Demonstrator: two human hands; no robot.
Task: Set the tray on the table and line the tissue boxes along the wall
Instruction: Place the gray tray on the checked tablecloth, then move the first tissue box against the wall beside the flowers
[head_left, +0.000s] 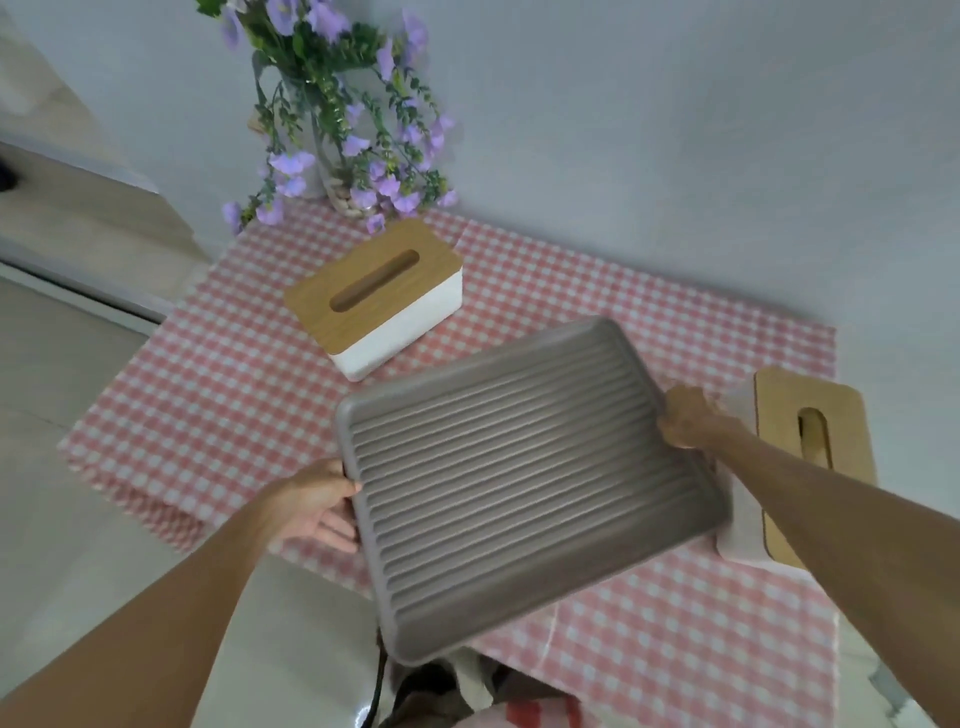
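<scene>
A grey ribbed tray (519, 478) is held over the table's front half, its near corner past the table edge. My left hand (317, 506) grips its left rim and my right hand (691, 423) grips its right rim. One white tissue box with a wooden lid (376, 296) stands at the back left, turned at an angle, a little away from the wall. A second tissue box (813, 457) stands at the right, partly behind my right forearm and the tray.
A pink-and-white checked cloth (218, 395) covers the table. A glass vase of purple flowers (345, 130) stands at the back left against the pale wall (675, 130). Bags and a dark cord (384, 675) lie on the floor below the table's front edge.
</scene>
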